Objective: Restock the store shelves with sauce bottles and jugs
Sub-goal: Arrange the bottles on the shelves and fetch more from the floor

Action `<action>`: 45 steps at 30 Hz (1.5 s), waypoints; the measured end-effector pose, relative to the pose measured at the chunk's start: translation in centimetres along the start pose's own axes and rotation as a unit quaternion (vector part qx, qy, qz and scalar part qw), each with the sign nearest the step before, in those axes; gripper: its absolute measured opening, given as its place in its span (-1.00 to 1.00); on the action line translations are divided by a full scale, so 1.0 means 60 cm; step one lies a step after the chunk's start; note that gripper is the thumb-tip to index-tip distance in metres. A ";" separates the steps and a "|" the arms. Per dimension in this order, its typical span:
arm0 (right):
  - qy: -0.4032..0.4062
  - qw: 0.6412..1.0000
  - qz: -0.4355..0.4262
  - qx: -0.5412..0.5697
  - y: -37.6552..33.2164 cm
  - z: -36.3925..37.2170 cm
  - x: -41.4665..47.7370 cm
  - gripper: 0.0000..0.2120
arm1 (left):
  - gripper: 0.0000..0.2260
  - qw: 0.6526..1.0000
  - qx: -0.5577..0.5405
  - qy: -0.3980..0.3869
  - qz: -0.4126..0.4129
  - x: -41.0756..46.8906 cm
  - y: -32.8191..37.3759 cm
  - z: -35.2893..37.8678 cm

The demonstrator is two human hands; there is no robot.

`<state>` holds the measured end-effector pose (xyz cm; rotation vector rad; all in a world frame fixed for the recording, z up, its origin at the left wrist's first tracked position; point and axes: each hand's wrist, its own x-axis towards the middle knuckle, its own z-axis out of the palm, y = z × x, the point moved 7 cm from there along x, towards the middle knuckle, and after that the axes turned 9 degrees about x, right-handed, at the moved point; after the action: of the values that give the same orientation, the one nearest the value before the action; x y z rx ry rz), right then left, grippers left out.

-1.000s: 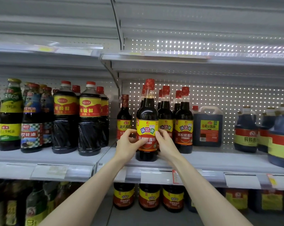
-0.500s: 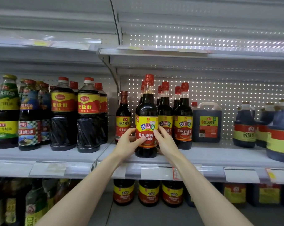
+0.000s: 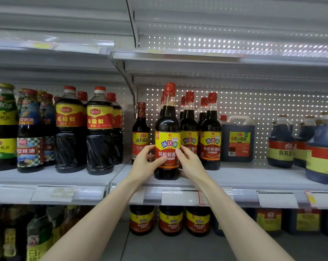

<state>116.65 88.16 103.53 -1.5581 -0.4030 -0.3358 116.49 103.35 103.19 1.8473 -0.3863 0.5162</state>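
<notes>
A dark soy sauce bottle (image 3: 167, 129) with a red cap and a yellow-and-red label stands upright near the front edge of the middle shelf (image 3: 244, 178). My left hand (image 3: 147, 164) grips its left side at label height, thumb across the label's lower front. My right hand (image 3: 190, 163) holds the right side, fingertips on the label. Behind it and to the right stand several matching bottles (image 3: 210, 136). A slimmer red-capped bottle (image 3: 140, 132) is just to the left.
Large dark bottles (image 3: 100, 132) and oyster sauce bottles (image 3: 30, 132) fill the left bay. A square jug (image 3: 238, 138) and round blue jugs (image 3: 280, 144) stand to the right. The upper shelf (image 3: 215, 57) looks bare. More bottles (image 3: 170, 221) sit on the lower shelf.
The bottle stays upright at the shelf front between both hands. My fingers have shifted slightly on the label; the view has moved a little.
</notes>
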 end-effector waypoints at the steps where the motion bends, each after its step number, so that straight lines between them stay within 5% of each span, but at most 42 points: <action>1: 0.000 1.000 -0.002 -0.001 0.000 0.000 0.000 -0.59 | -0.59 1.000 0.000 0.000 0.001 0.000 0.000 0.000; 45: 0.022 0.999 -0.020 -0.019 -0.034 -0.012 -0.021 -0.56 | -0.54 0.998 0.056 -0.010 -0.029 -0.016 0.021 -0.015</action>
<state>114.62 87.37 104.83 -1.5790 -0.3971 -0.4103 114.89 103.83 103.95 1.9663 -0.3212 0.4887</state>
